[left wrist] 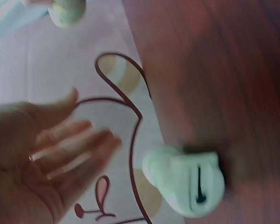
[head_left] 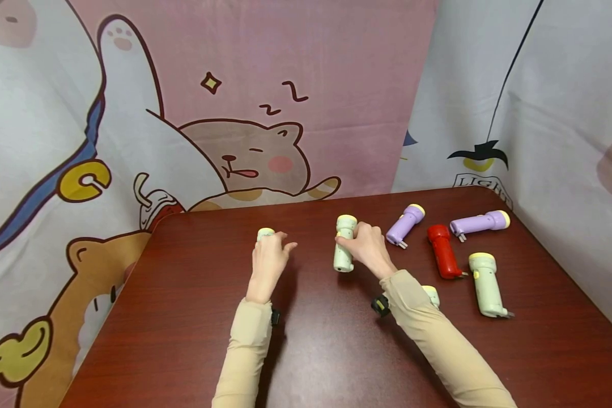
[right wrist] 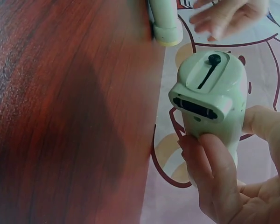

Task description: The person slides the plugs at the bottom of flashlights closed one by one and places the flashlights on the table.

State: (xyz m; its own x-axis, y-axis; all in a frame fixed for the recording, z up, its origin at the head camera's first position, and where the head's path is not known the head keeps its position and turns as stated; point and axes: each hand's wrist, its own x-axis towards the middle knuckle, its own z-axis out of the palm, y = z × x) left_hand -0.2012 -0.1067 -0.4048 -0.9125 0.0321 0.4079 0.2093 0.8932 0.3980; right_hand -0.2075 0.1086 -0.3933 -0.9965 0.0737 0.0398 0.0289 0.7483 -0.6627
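Observation:
My right hand (head_left: pixel 369 245) grips a pale green flashlight (head_left: pixel 343 249) round its body, and the yellow-rimmed head points away from me. In the right wrist view the flashlight (right wrist: pixel 212 88) shows its tail end with a dark slot, fingers and thumb on either side. My left hand (head_left: pixel 270 255) holds nothing; its fingers are spread loosely beside a second pale green flashlight (left wrist: pixel 191 182) lying on the table. In the head view that hand hides all but the yellow-rimmed head (head_left: pixel 265 233). The left wrist view shows a gap between the fingers (left wrist: pixel 84 149) and this flashlight.
To the right on the brown table (head_left: pixel 316 351) lie two purple flashlights, one angled (head_left: pixel 405 225) and one nearly level (head_left: pixel 479 222), a red flashlight (head_left: pixel 445 252) and a pale green one (head_left: pixel 487 286). Another pale green flashlight (head_left: pixel 431 294) is mostly behind my right sleeve. A cartoon-printed cloth (head_left: pixel 296 56) hangs behind.

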